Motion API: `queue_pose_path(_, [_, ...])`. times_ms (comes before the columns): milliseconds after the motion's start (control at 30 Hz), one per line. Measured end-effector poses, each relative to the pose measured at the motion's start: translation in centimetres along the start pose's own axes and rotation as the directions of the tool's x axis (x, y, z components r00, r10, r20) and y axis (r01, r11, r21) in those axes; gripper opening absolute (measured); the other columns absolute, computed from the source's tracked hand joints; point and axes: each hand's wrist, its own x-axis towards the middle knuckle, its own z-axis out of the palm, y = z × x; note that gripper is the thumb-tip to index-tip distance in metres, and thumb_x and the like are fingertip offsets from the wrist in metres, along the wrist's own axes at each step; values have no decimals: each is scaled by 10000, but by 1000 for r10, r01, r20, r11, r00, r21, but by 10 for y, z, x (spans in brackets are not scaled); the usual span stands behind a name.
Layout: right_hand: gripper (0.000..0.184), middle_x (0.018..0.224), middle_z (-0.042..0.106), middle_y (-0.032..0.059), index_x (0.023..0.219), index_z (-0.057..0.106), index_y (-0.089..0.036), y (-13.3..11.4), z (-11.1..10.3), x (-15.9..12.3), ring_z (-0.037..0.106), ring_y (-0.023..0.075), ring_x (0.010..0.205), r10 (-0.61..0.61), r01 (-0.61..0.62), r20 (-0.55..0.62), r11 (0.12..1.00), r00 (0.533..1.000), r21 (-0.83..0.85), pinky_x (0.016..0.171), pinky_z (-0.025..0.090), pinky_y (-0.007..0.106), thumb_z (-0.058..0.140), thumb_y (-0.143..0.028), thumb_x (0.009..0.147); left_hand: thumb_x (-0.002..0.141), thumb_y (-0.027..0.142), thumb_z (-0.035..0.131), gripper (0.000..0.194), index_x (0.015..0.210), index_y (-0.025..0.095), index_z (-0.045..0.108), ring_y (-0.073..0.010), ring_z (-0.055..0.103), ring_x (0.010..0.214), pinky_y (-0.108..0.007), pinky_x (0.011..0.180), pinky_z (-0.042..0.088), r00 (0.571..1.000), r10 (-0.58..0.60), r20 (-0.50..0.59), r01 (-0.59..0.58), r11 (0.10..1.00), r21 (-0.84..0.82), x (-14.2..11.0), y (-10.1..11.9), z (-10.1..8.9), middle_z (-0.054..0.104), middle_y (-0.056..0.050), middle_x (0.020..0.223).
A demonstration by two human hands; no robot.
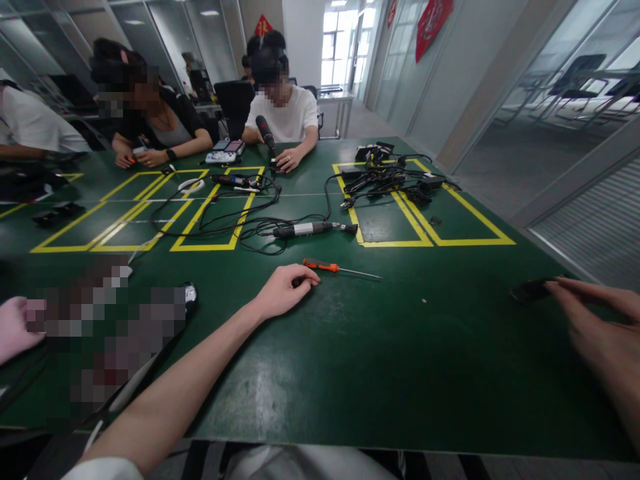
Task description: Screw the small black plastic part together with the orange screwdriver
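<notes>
The green tabletop (400, 347) spreads in front of you, the biggest thing in view. Across its far side sit people: one in a white T-shirt (306, 110) at the far middle, with a black cylindrical tool (265, 133) upright by the hands, and one in a dark top (187, 120) to the left of that. Yellow tape outlines (475, 242) mark the surface at far left, far middle and far right. On the near left lie two devices (145, 333), mostly masked by pixelation, and another person's hand (20, 327) reaches in at the left edge. The tangle of black cables and parts (380, 177) is heaped over the far-right outlines. Your left hand (287, 290) rests near the middle of the tabletop, its grip curled with the fingers bent under; a small dark patch shows beneath them, and you cannot tell whether it is something held. Your right hand (600, 320) is at the right edge, its grip closed, pinching the end of a dark flat object (533, 291) just at or over the tabletop. A corded grey-and-black tool (305, 229) lies crosswise beyond your left hand, its cable looped to the left. Nearer, just beyond your left fingertips, lies an orange-and-black screwdriver (323, 266), its shaft pointing right. Smallest is a pale speck (424, 301) to the right of that shaft.
</notes>
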Motion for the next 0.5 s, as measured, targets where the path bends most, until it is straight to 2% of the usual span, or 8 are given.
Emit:
queue_pose_path(100, [242, 745, 727, 77, 908, 792, -294, 6, 3, 6, 705, 330, 678, 22, -19, -58, 999, 998, 50, 572, 501, 433, 681, -500, 849, 894, 126, 562, 226, 930, 177, 779, -151, 678, 757, -263, 750, 533, 1000, -3, -4, 3, 1000, 0, 0, 0, 0, 774, -27, 862])
queue_pose_path(200, [230, 754, 693, 82, 791, 781, -277, 11, 8, 14, 670, 324, 710, -45, 40, -154, 999, 987, -32, 673, 501, 472, 679, -476, 848, 895, 124, 564, 226, 935, 178, 780, -150, 680, 758, -257, 747, 530, 1000, -7, -5, 7, 1000, 1, 0, 0, -1, 773, -25, 856])
queue_pose_path(367, [255, 868, 683, 106, 757, 771, -242, 15, 15, 16, 661, 339, 857, -157, 155, -98, 987, 983, -29, 733, 502, 488, 688, -447, 884, 890, 103, 570, 225, 929, 165, 782, -142, 668, 739, -245, 728, 515, 1000, 0, -5, 0, 1000, -1, 0, 1, 0, 767, -26, 847])
queue_pose_path(500, [284, 880, 679, 100, 751, 742, -230, 16, 19, 12, 655, 313, 823, -255, 257, -91, 967, 963, 1, 692, 516, 462, 674, -467, 890, 891, 104, 569, 226, 928, 171, 782, -142, 664, 731, -250, 737, 520, 1000, -6, -6, 6, 1000, 7, 0, 1, 0, 761, -20, 830])
